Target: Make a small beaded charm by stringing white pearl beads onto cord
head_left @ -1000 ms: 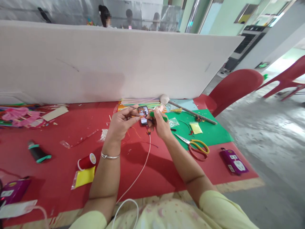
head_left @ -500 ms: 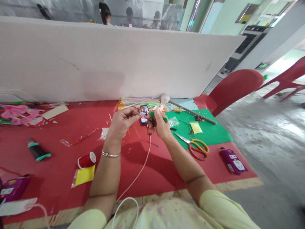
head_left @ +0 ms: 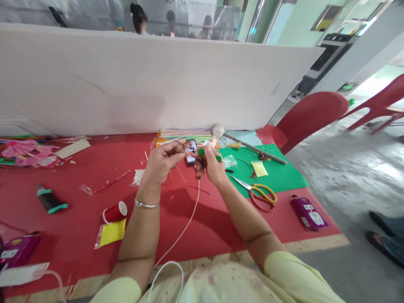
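Observation:
My left hand is raised over the red table cover, its thumb and fingers pinched on a thin dark wire. My right hand is close beside it, closed around a small green stick-like piece and the other end of the wire. A phone with a lit screen lies on the table just behind both hands. A white cable runs from the phone toward my body.
Scissors with red and yellow handles lie right of my hands at the edge of a green sheet. A red thread spool, yellow packet, black roll, purple boxes and a ball-tipped stick lie around. Someone's feet appear at right.
My hands have stayed almost in place, working the wire in small movements. Someone's feet have entered at the lower right of the floor.

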### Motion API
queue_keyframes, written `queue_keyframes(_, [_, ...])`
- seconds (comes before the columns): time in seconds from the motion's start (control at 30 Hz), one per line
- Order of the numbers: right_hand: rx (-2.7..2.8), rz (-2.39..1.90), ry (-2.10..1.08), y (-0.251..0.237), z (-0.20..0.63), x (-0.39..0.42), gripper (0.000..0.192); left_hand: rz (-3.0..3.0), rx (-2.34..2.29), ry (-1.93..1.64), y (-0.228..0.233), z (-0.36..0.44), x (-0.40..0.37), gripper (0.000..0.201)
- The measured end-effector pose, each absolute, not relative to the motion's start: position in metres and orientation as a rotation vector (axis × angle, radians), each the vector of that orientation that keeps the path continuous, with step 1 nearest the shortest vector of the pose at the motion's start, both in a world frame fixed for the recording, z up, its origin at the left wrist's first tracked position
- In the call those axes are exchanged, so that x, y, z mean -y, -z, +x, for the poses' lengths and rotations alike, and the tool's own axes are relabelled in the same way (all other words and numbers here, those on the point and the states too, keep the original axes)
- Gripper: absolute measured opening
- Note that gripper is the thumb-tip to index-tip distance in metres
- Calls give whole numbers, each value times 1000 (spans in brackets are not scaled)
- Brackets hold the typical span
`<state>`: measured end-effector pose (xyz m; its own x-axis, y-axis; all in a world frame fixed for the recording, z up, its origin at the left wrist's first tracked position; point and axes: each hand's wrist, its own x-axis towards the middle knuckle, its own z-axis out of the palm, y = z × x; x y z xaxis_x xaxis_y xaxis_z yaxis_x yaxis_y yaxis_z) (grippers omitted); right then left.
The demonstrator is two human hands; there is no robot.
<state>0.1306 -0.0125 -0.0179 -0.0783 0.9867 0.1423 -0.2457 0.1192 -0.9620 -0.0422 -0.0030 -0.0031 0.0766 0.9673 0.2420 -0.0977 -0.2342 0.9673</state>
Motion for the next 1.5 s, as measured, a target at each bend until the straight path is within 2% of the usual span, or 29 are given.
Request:
queue_keyframes(0.53, [1103, -720, -1339, 37, 133, -2, 59, 1311, -920, -1296, 0, -45, 6, 33])
queue_keyframes(0.97, [1214, -816, -1337, 32, 137, 0, 61, 1345, -974, -1329, -2, -46, 7, 38])
queue_keyframes(1.1, [1335, -923, -1132, 26, 135, 9, 55, 1460, -1056, -1383, -2, -43, 7, 34])
queue_keyframes(1.23, [1347, -844, -942, 25, 129, 13, 44, 1435, -1024, -1359, -2, -40, 6, 39])
queue_keyframes(1.5, [1161, -756, -1242, 36, 127, 0, 64, 1310, -938, -1299, 0, -44, 7, 38])
